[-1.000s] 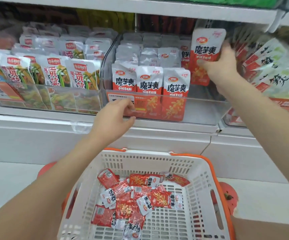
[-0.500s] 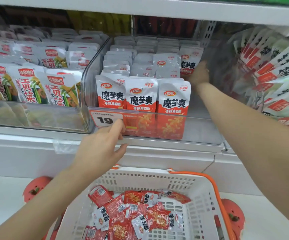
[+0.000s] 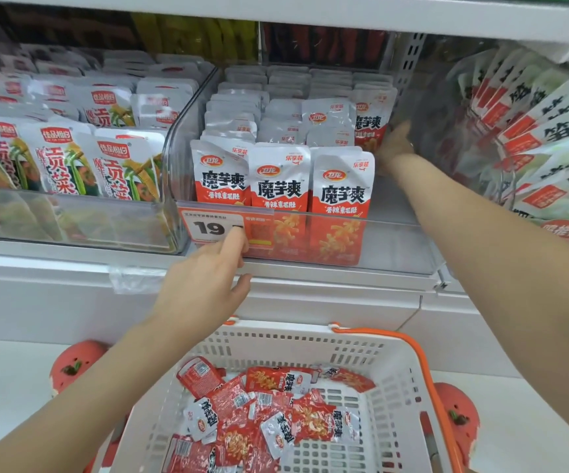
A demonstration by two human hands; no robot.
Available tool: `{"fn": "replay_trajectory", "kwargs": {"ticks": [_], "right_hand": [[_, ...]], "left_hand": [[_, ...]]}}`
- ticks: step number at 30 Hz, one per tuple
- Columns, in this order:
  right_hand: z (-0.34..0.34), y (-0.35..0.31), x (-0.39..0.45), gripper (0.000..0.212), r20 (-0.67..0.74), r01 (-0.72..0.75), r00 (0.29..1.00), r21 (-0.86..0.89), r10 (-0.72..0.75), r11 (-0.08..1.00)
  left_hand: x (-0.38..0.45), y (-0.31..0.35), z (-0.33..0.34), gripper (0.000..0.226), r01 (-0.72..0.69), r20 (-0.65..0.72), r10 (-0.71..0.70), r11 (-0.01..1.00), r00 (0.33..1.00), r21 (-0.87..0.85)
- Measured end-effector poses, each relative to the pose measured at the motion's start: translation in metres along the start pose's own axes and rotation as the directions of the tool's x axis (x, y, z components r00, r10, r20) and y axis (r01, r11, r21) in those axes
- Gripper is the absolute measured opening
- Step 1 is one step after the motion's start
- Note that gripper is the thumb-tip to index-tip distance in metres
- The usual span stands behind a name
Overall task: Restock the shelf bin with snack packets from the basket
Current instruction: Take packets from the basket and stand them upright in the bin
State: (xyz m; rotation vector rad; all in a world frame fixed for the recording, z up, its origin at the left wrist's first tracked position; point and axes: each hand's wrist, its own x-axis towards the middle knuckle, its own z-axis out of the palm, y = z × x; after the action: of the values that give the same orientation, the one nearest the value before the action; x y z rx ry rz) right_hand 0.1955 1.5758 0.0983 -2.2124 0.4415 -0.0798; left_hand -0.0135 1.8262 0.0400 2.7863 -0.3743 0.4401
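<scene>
A clear shelf bin (image 3: 399,247) holds rows of upright red-and-white snack packets (image 3: 281,179). Its right front is bare. My right hand (image 3: 395,146) reaches deep into the bin's right side and holds the lower edge of one snack packet (image 3: 371,119), which stands at the front of the right-hand row; my fingertips are hidden behind it. My left hand (image 3: 208,285) has relaxed fingers, and the fingertips touch the bin's front wall at the price label (image 3: 208,227). Below, a white basket (image 3: 310,339) with an orange handle holds several loose packets (image 3: 276,411).
A neighbouring bin (image 3: 71,220) on the left holds green-and-white packets. Slanted packets (image 3: 532,141) fill the bin on the right. A white shelf (image 3: 310,11) runs overhead and a white ledge (image 3: 54,264) runs below the bins. Red shoes (image 3: 75,367) flank the basket.
My right hand has lowered the packet from above the bin into its back right row. The view has moved closer. My left hand has stayed at the bin's front.
</scene>
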Motion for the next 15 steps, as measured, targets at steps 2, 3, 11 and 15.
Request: {"fn": "replay_trajectory", "kwargs": {"ticks": [2, 3, 11, 15], "right_hand": [[-0.008, -0.005, -0.012, 0.081, -0.038, 0.015, 0.999, 0.001, -0.015, 1.000], [-0.014, -0.007, -0.020, 0.074, -0.073, 0.043, 0.996, 0.012, -0.042, 0.999], [-0.046, 0.041, -0.174, 0.022, -0.347, 0.625, 0.753, 0.116, -0.558, 0.772], [-0.010, 0.114, -0.248, 0.013, -0.253, 0.692, 0.689, -0.047, -0.679, 0.720]], "left_hand": [[-0.004, 0.001, -0.001, 0.032, 0.027, 0.032, -0.027, 1.000, 0.999, -0.002], [-0.007, 0.001, -0.001, 0.034, 0.042, 0.049, -0.041, 0.999, 0.998, -0.002], [-0.069, 0.014, 0.024, 0.033, 0.202, 0.217, -0.167, 0.967, 0.962, -0.155], [-0.119, 0.013, 0.064, 0.028, 0.273, 0.469, -0.183, 0.953, 0.864, -0.131]]}}
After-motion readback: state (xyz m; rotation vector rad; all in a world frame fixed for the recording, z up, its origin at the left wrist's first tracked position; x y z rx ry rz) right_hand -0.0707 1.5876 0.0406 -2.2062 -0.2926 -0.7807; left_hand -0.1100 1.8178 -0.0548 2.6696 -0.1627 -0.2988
